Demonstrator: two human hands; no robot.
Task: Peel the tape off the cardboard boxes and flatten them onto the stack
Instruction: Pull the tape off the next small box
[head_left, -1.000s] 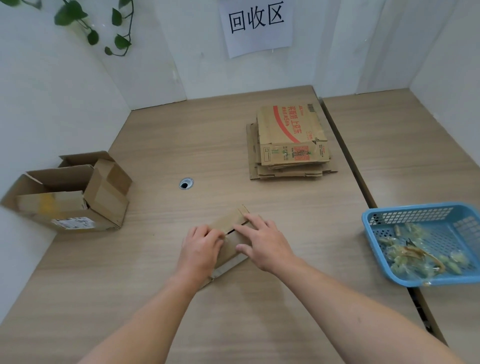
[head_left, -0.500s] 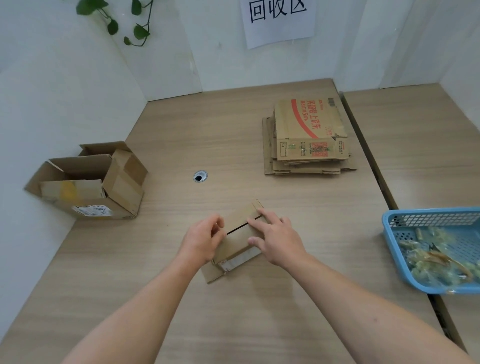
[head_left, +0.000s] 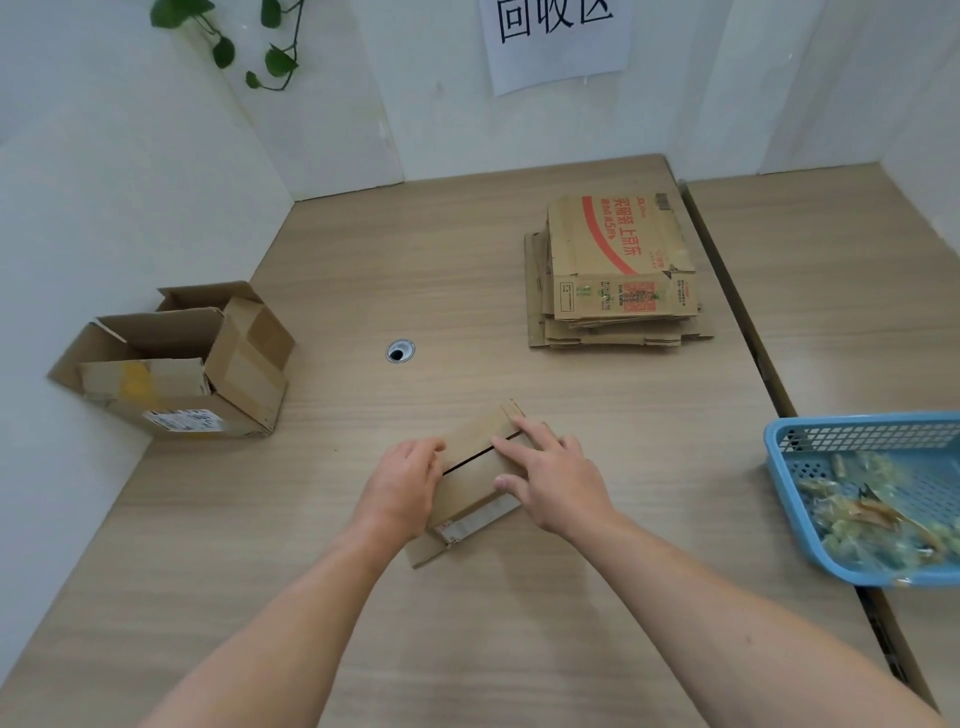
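Pressing down on the top of the small box (head_left: 475, 457) with the right grip (head_left: 550, 480), with straight fingers spread across the slit between the flaps. Curling the left grip (head_left: 402, 488) round the left end of the same box and clutching it there. Holding the small box flat on the worktop (head_left: 467, 649), in front of the body and well apart from the stack of flattened boxes (head_left: 618, 291) at the far right.

Baring more of the small box's near side than a second ago, with a white label strip (head_left: 480, 519) and the lowest flap now lying clear of the palms. Resting the left grip further out toward the box's end than before.

Seeing a blue basket (head_left: 857, 431) at the right, holding crumpled clear tape scraps (head_left: 883, 519). Seeing an open cardboard box (head_left: 182, 358) lying on its side by the left wall, with its inside in shadow.

Reading "回收区" on the paper sign (head_left: 556, 41) on the back wall, cropped at the top. Making out red Chinese print, upside down from here, on the top sheet of the stack. Finding the print on the open box's shipping label (head_left: 184, 420) and on the white strip too small to read.
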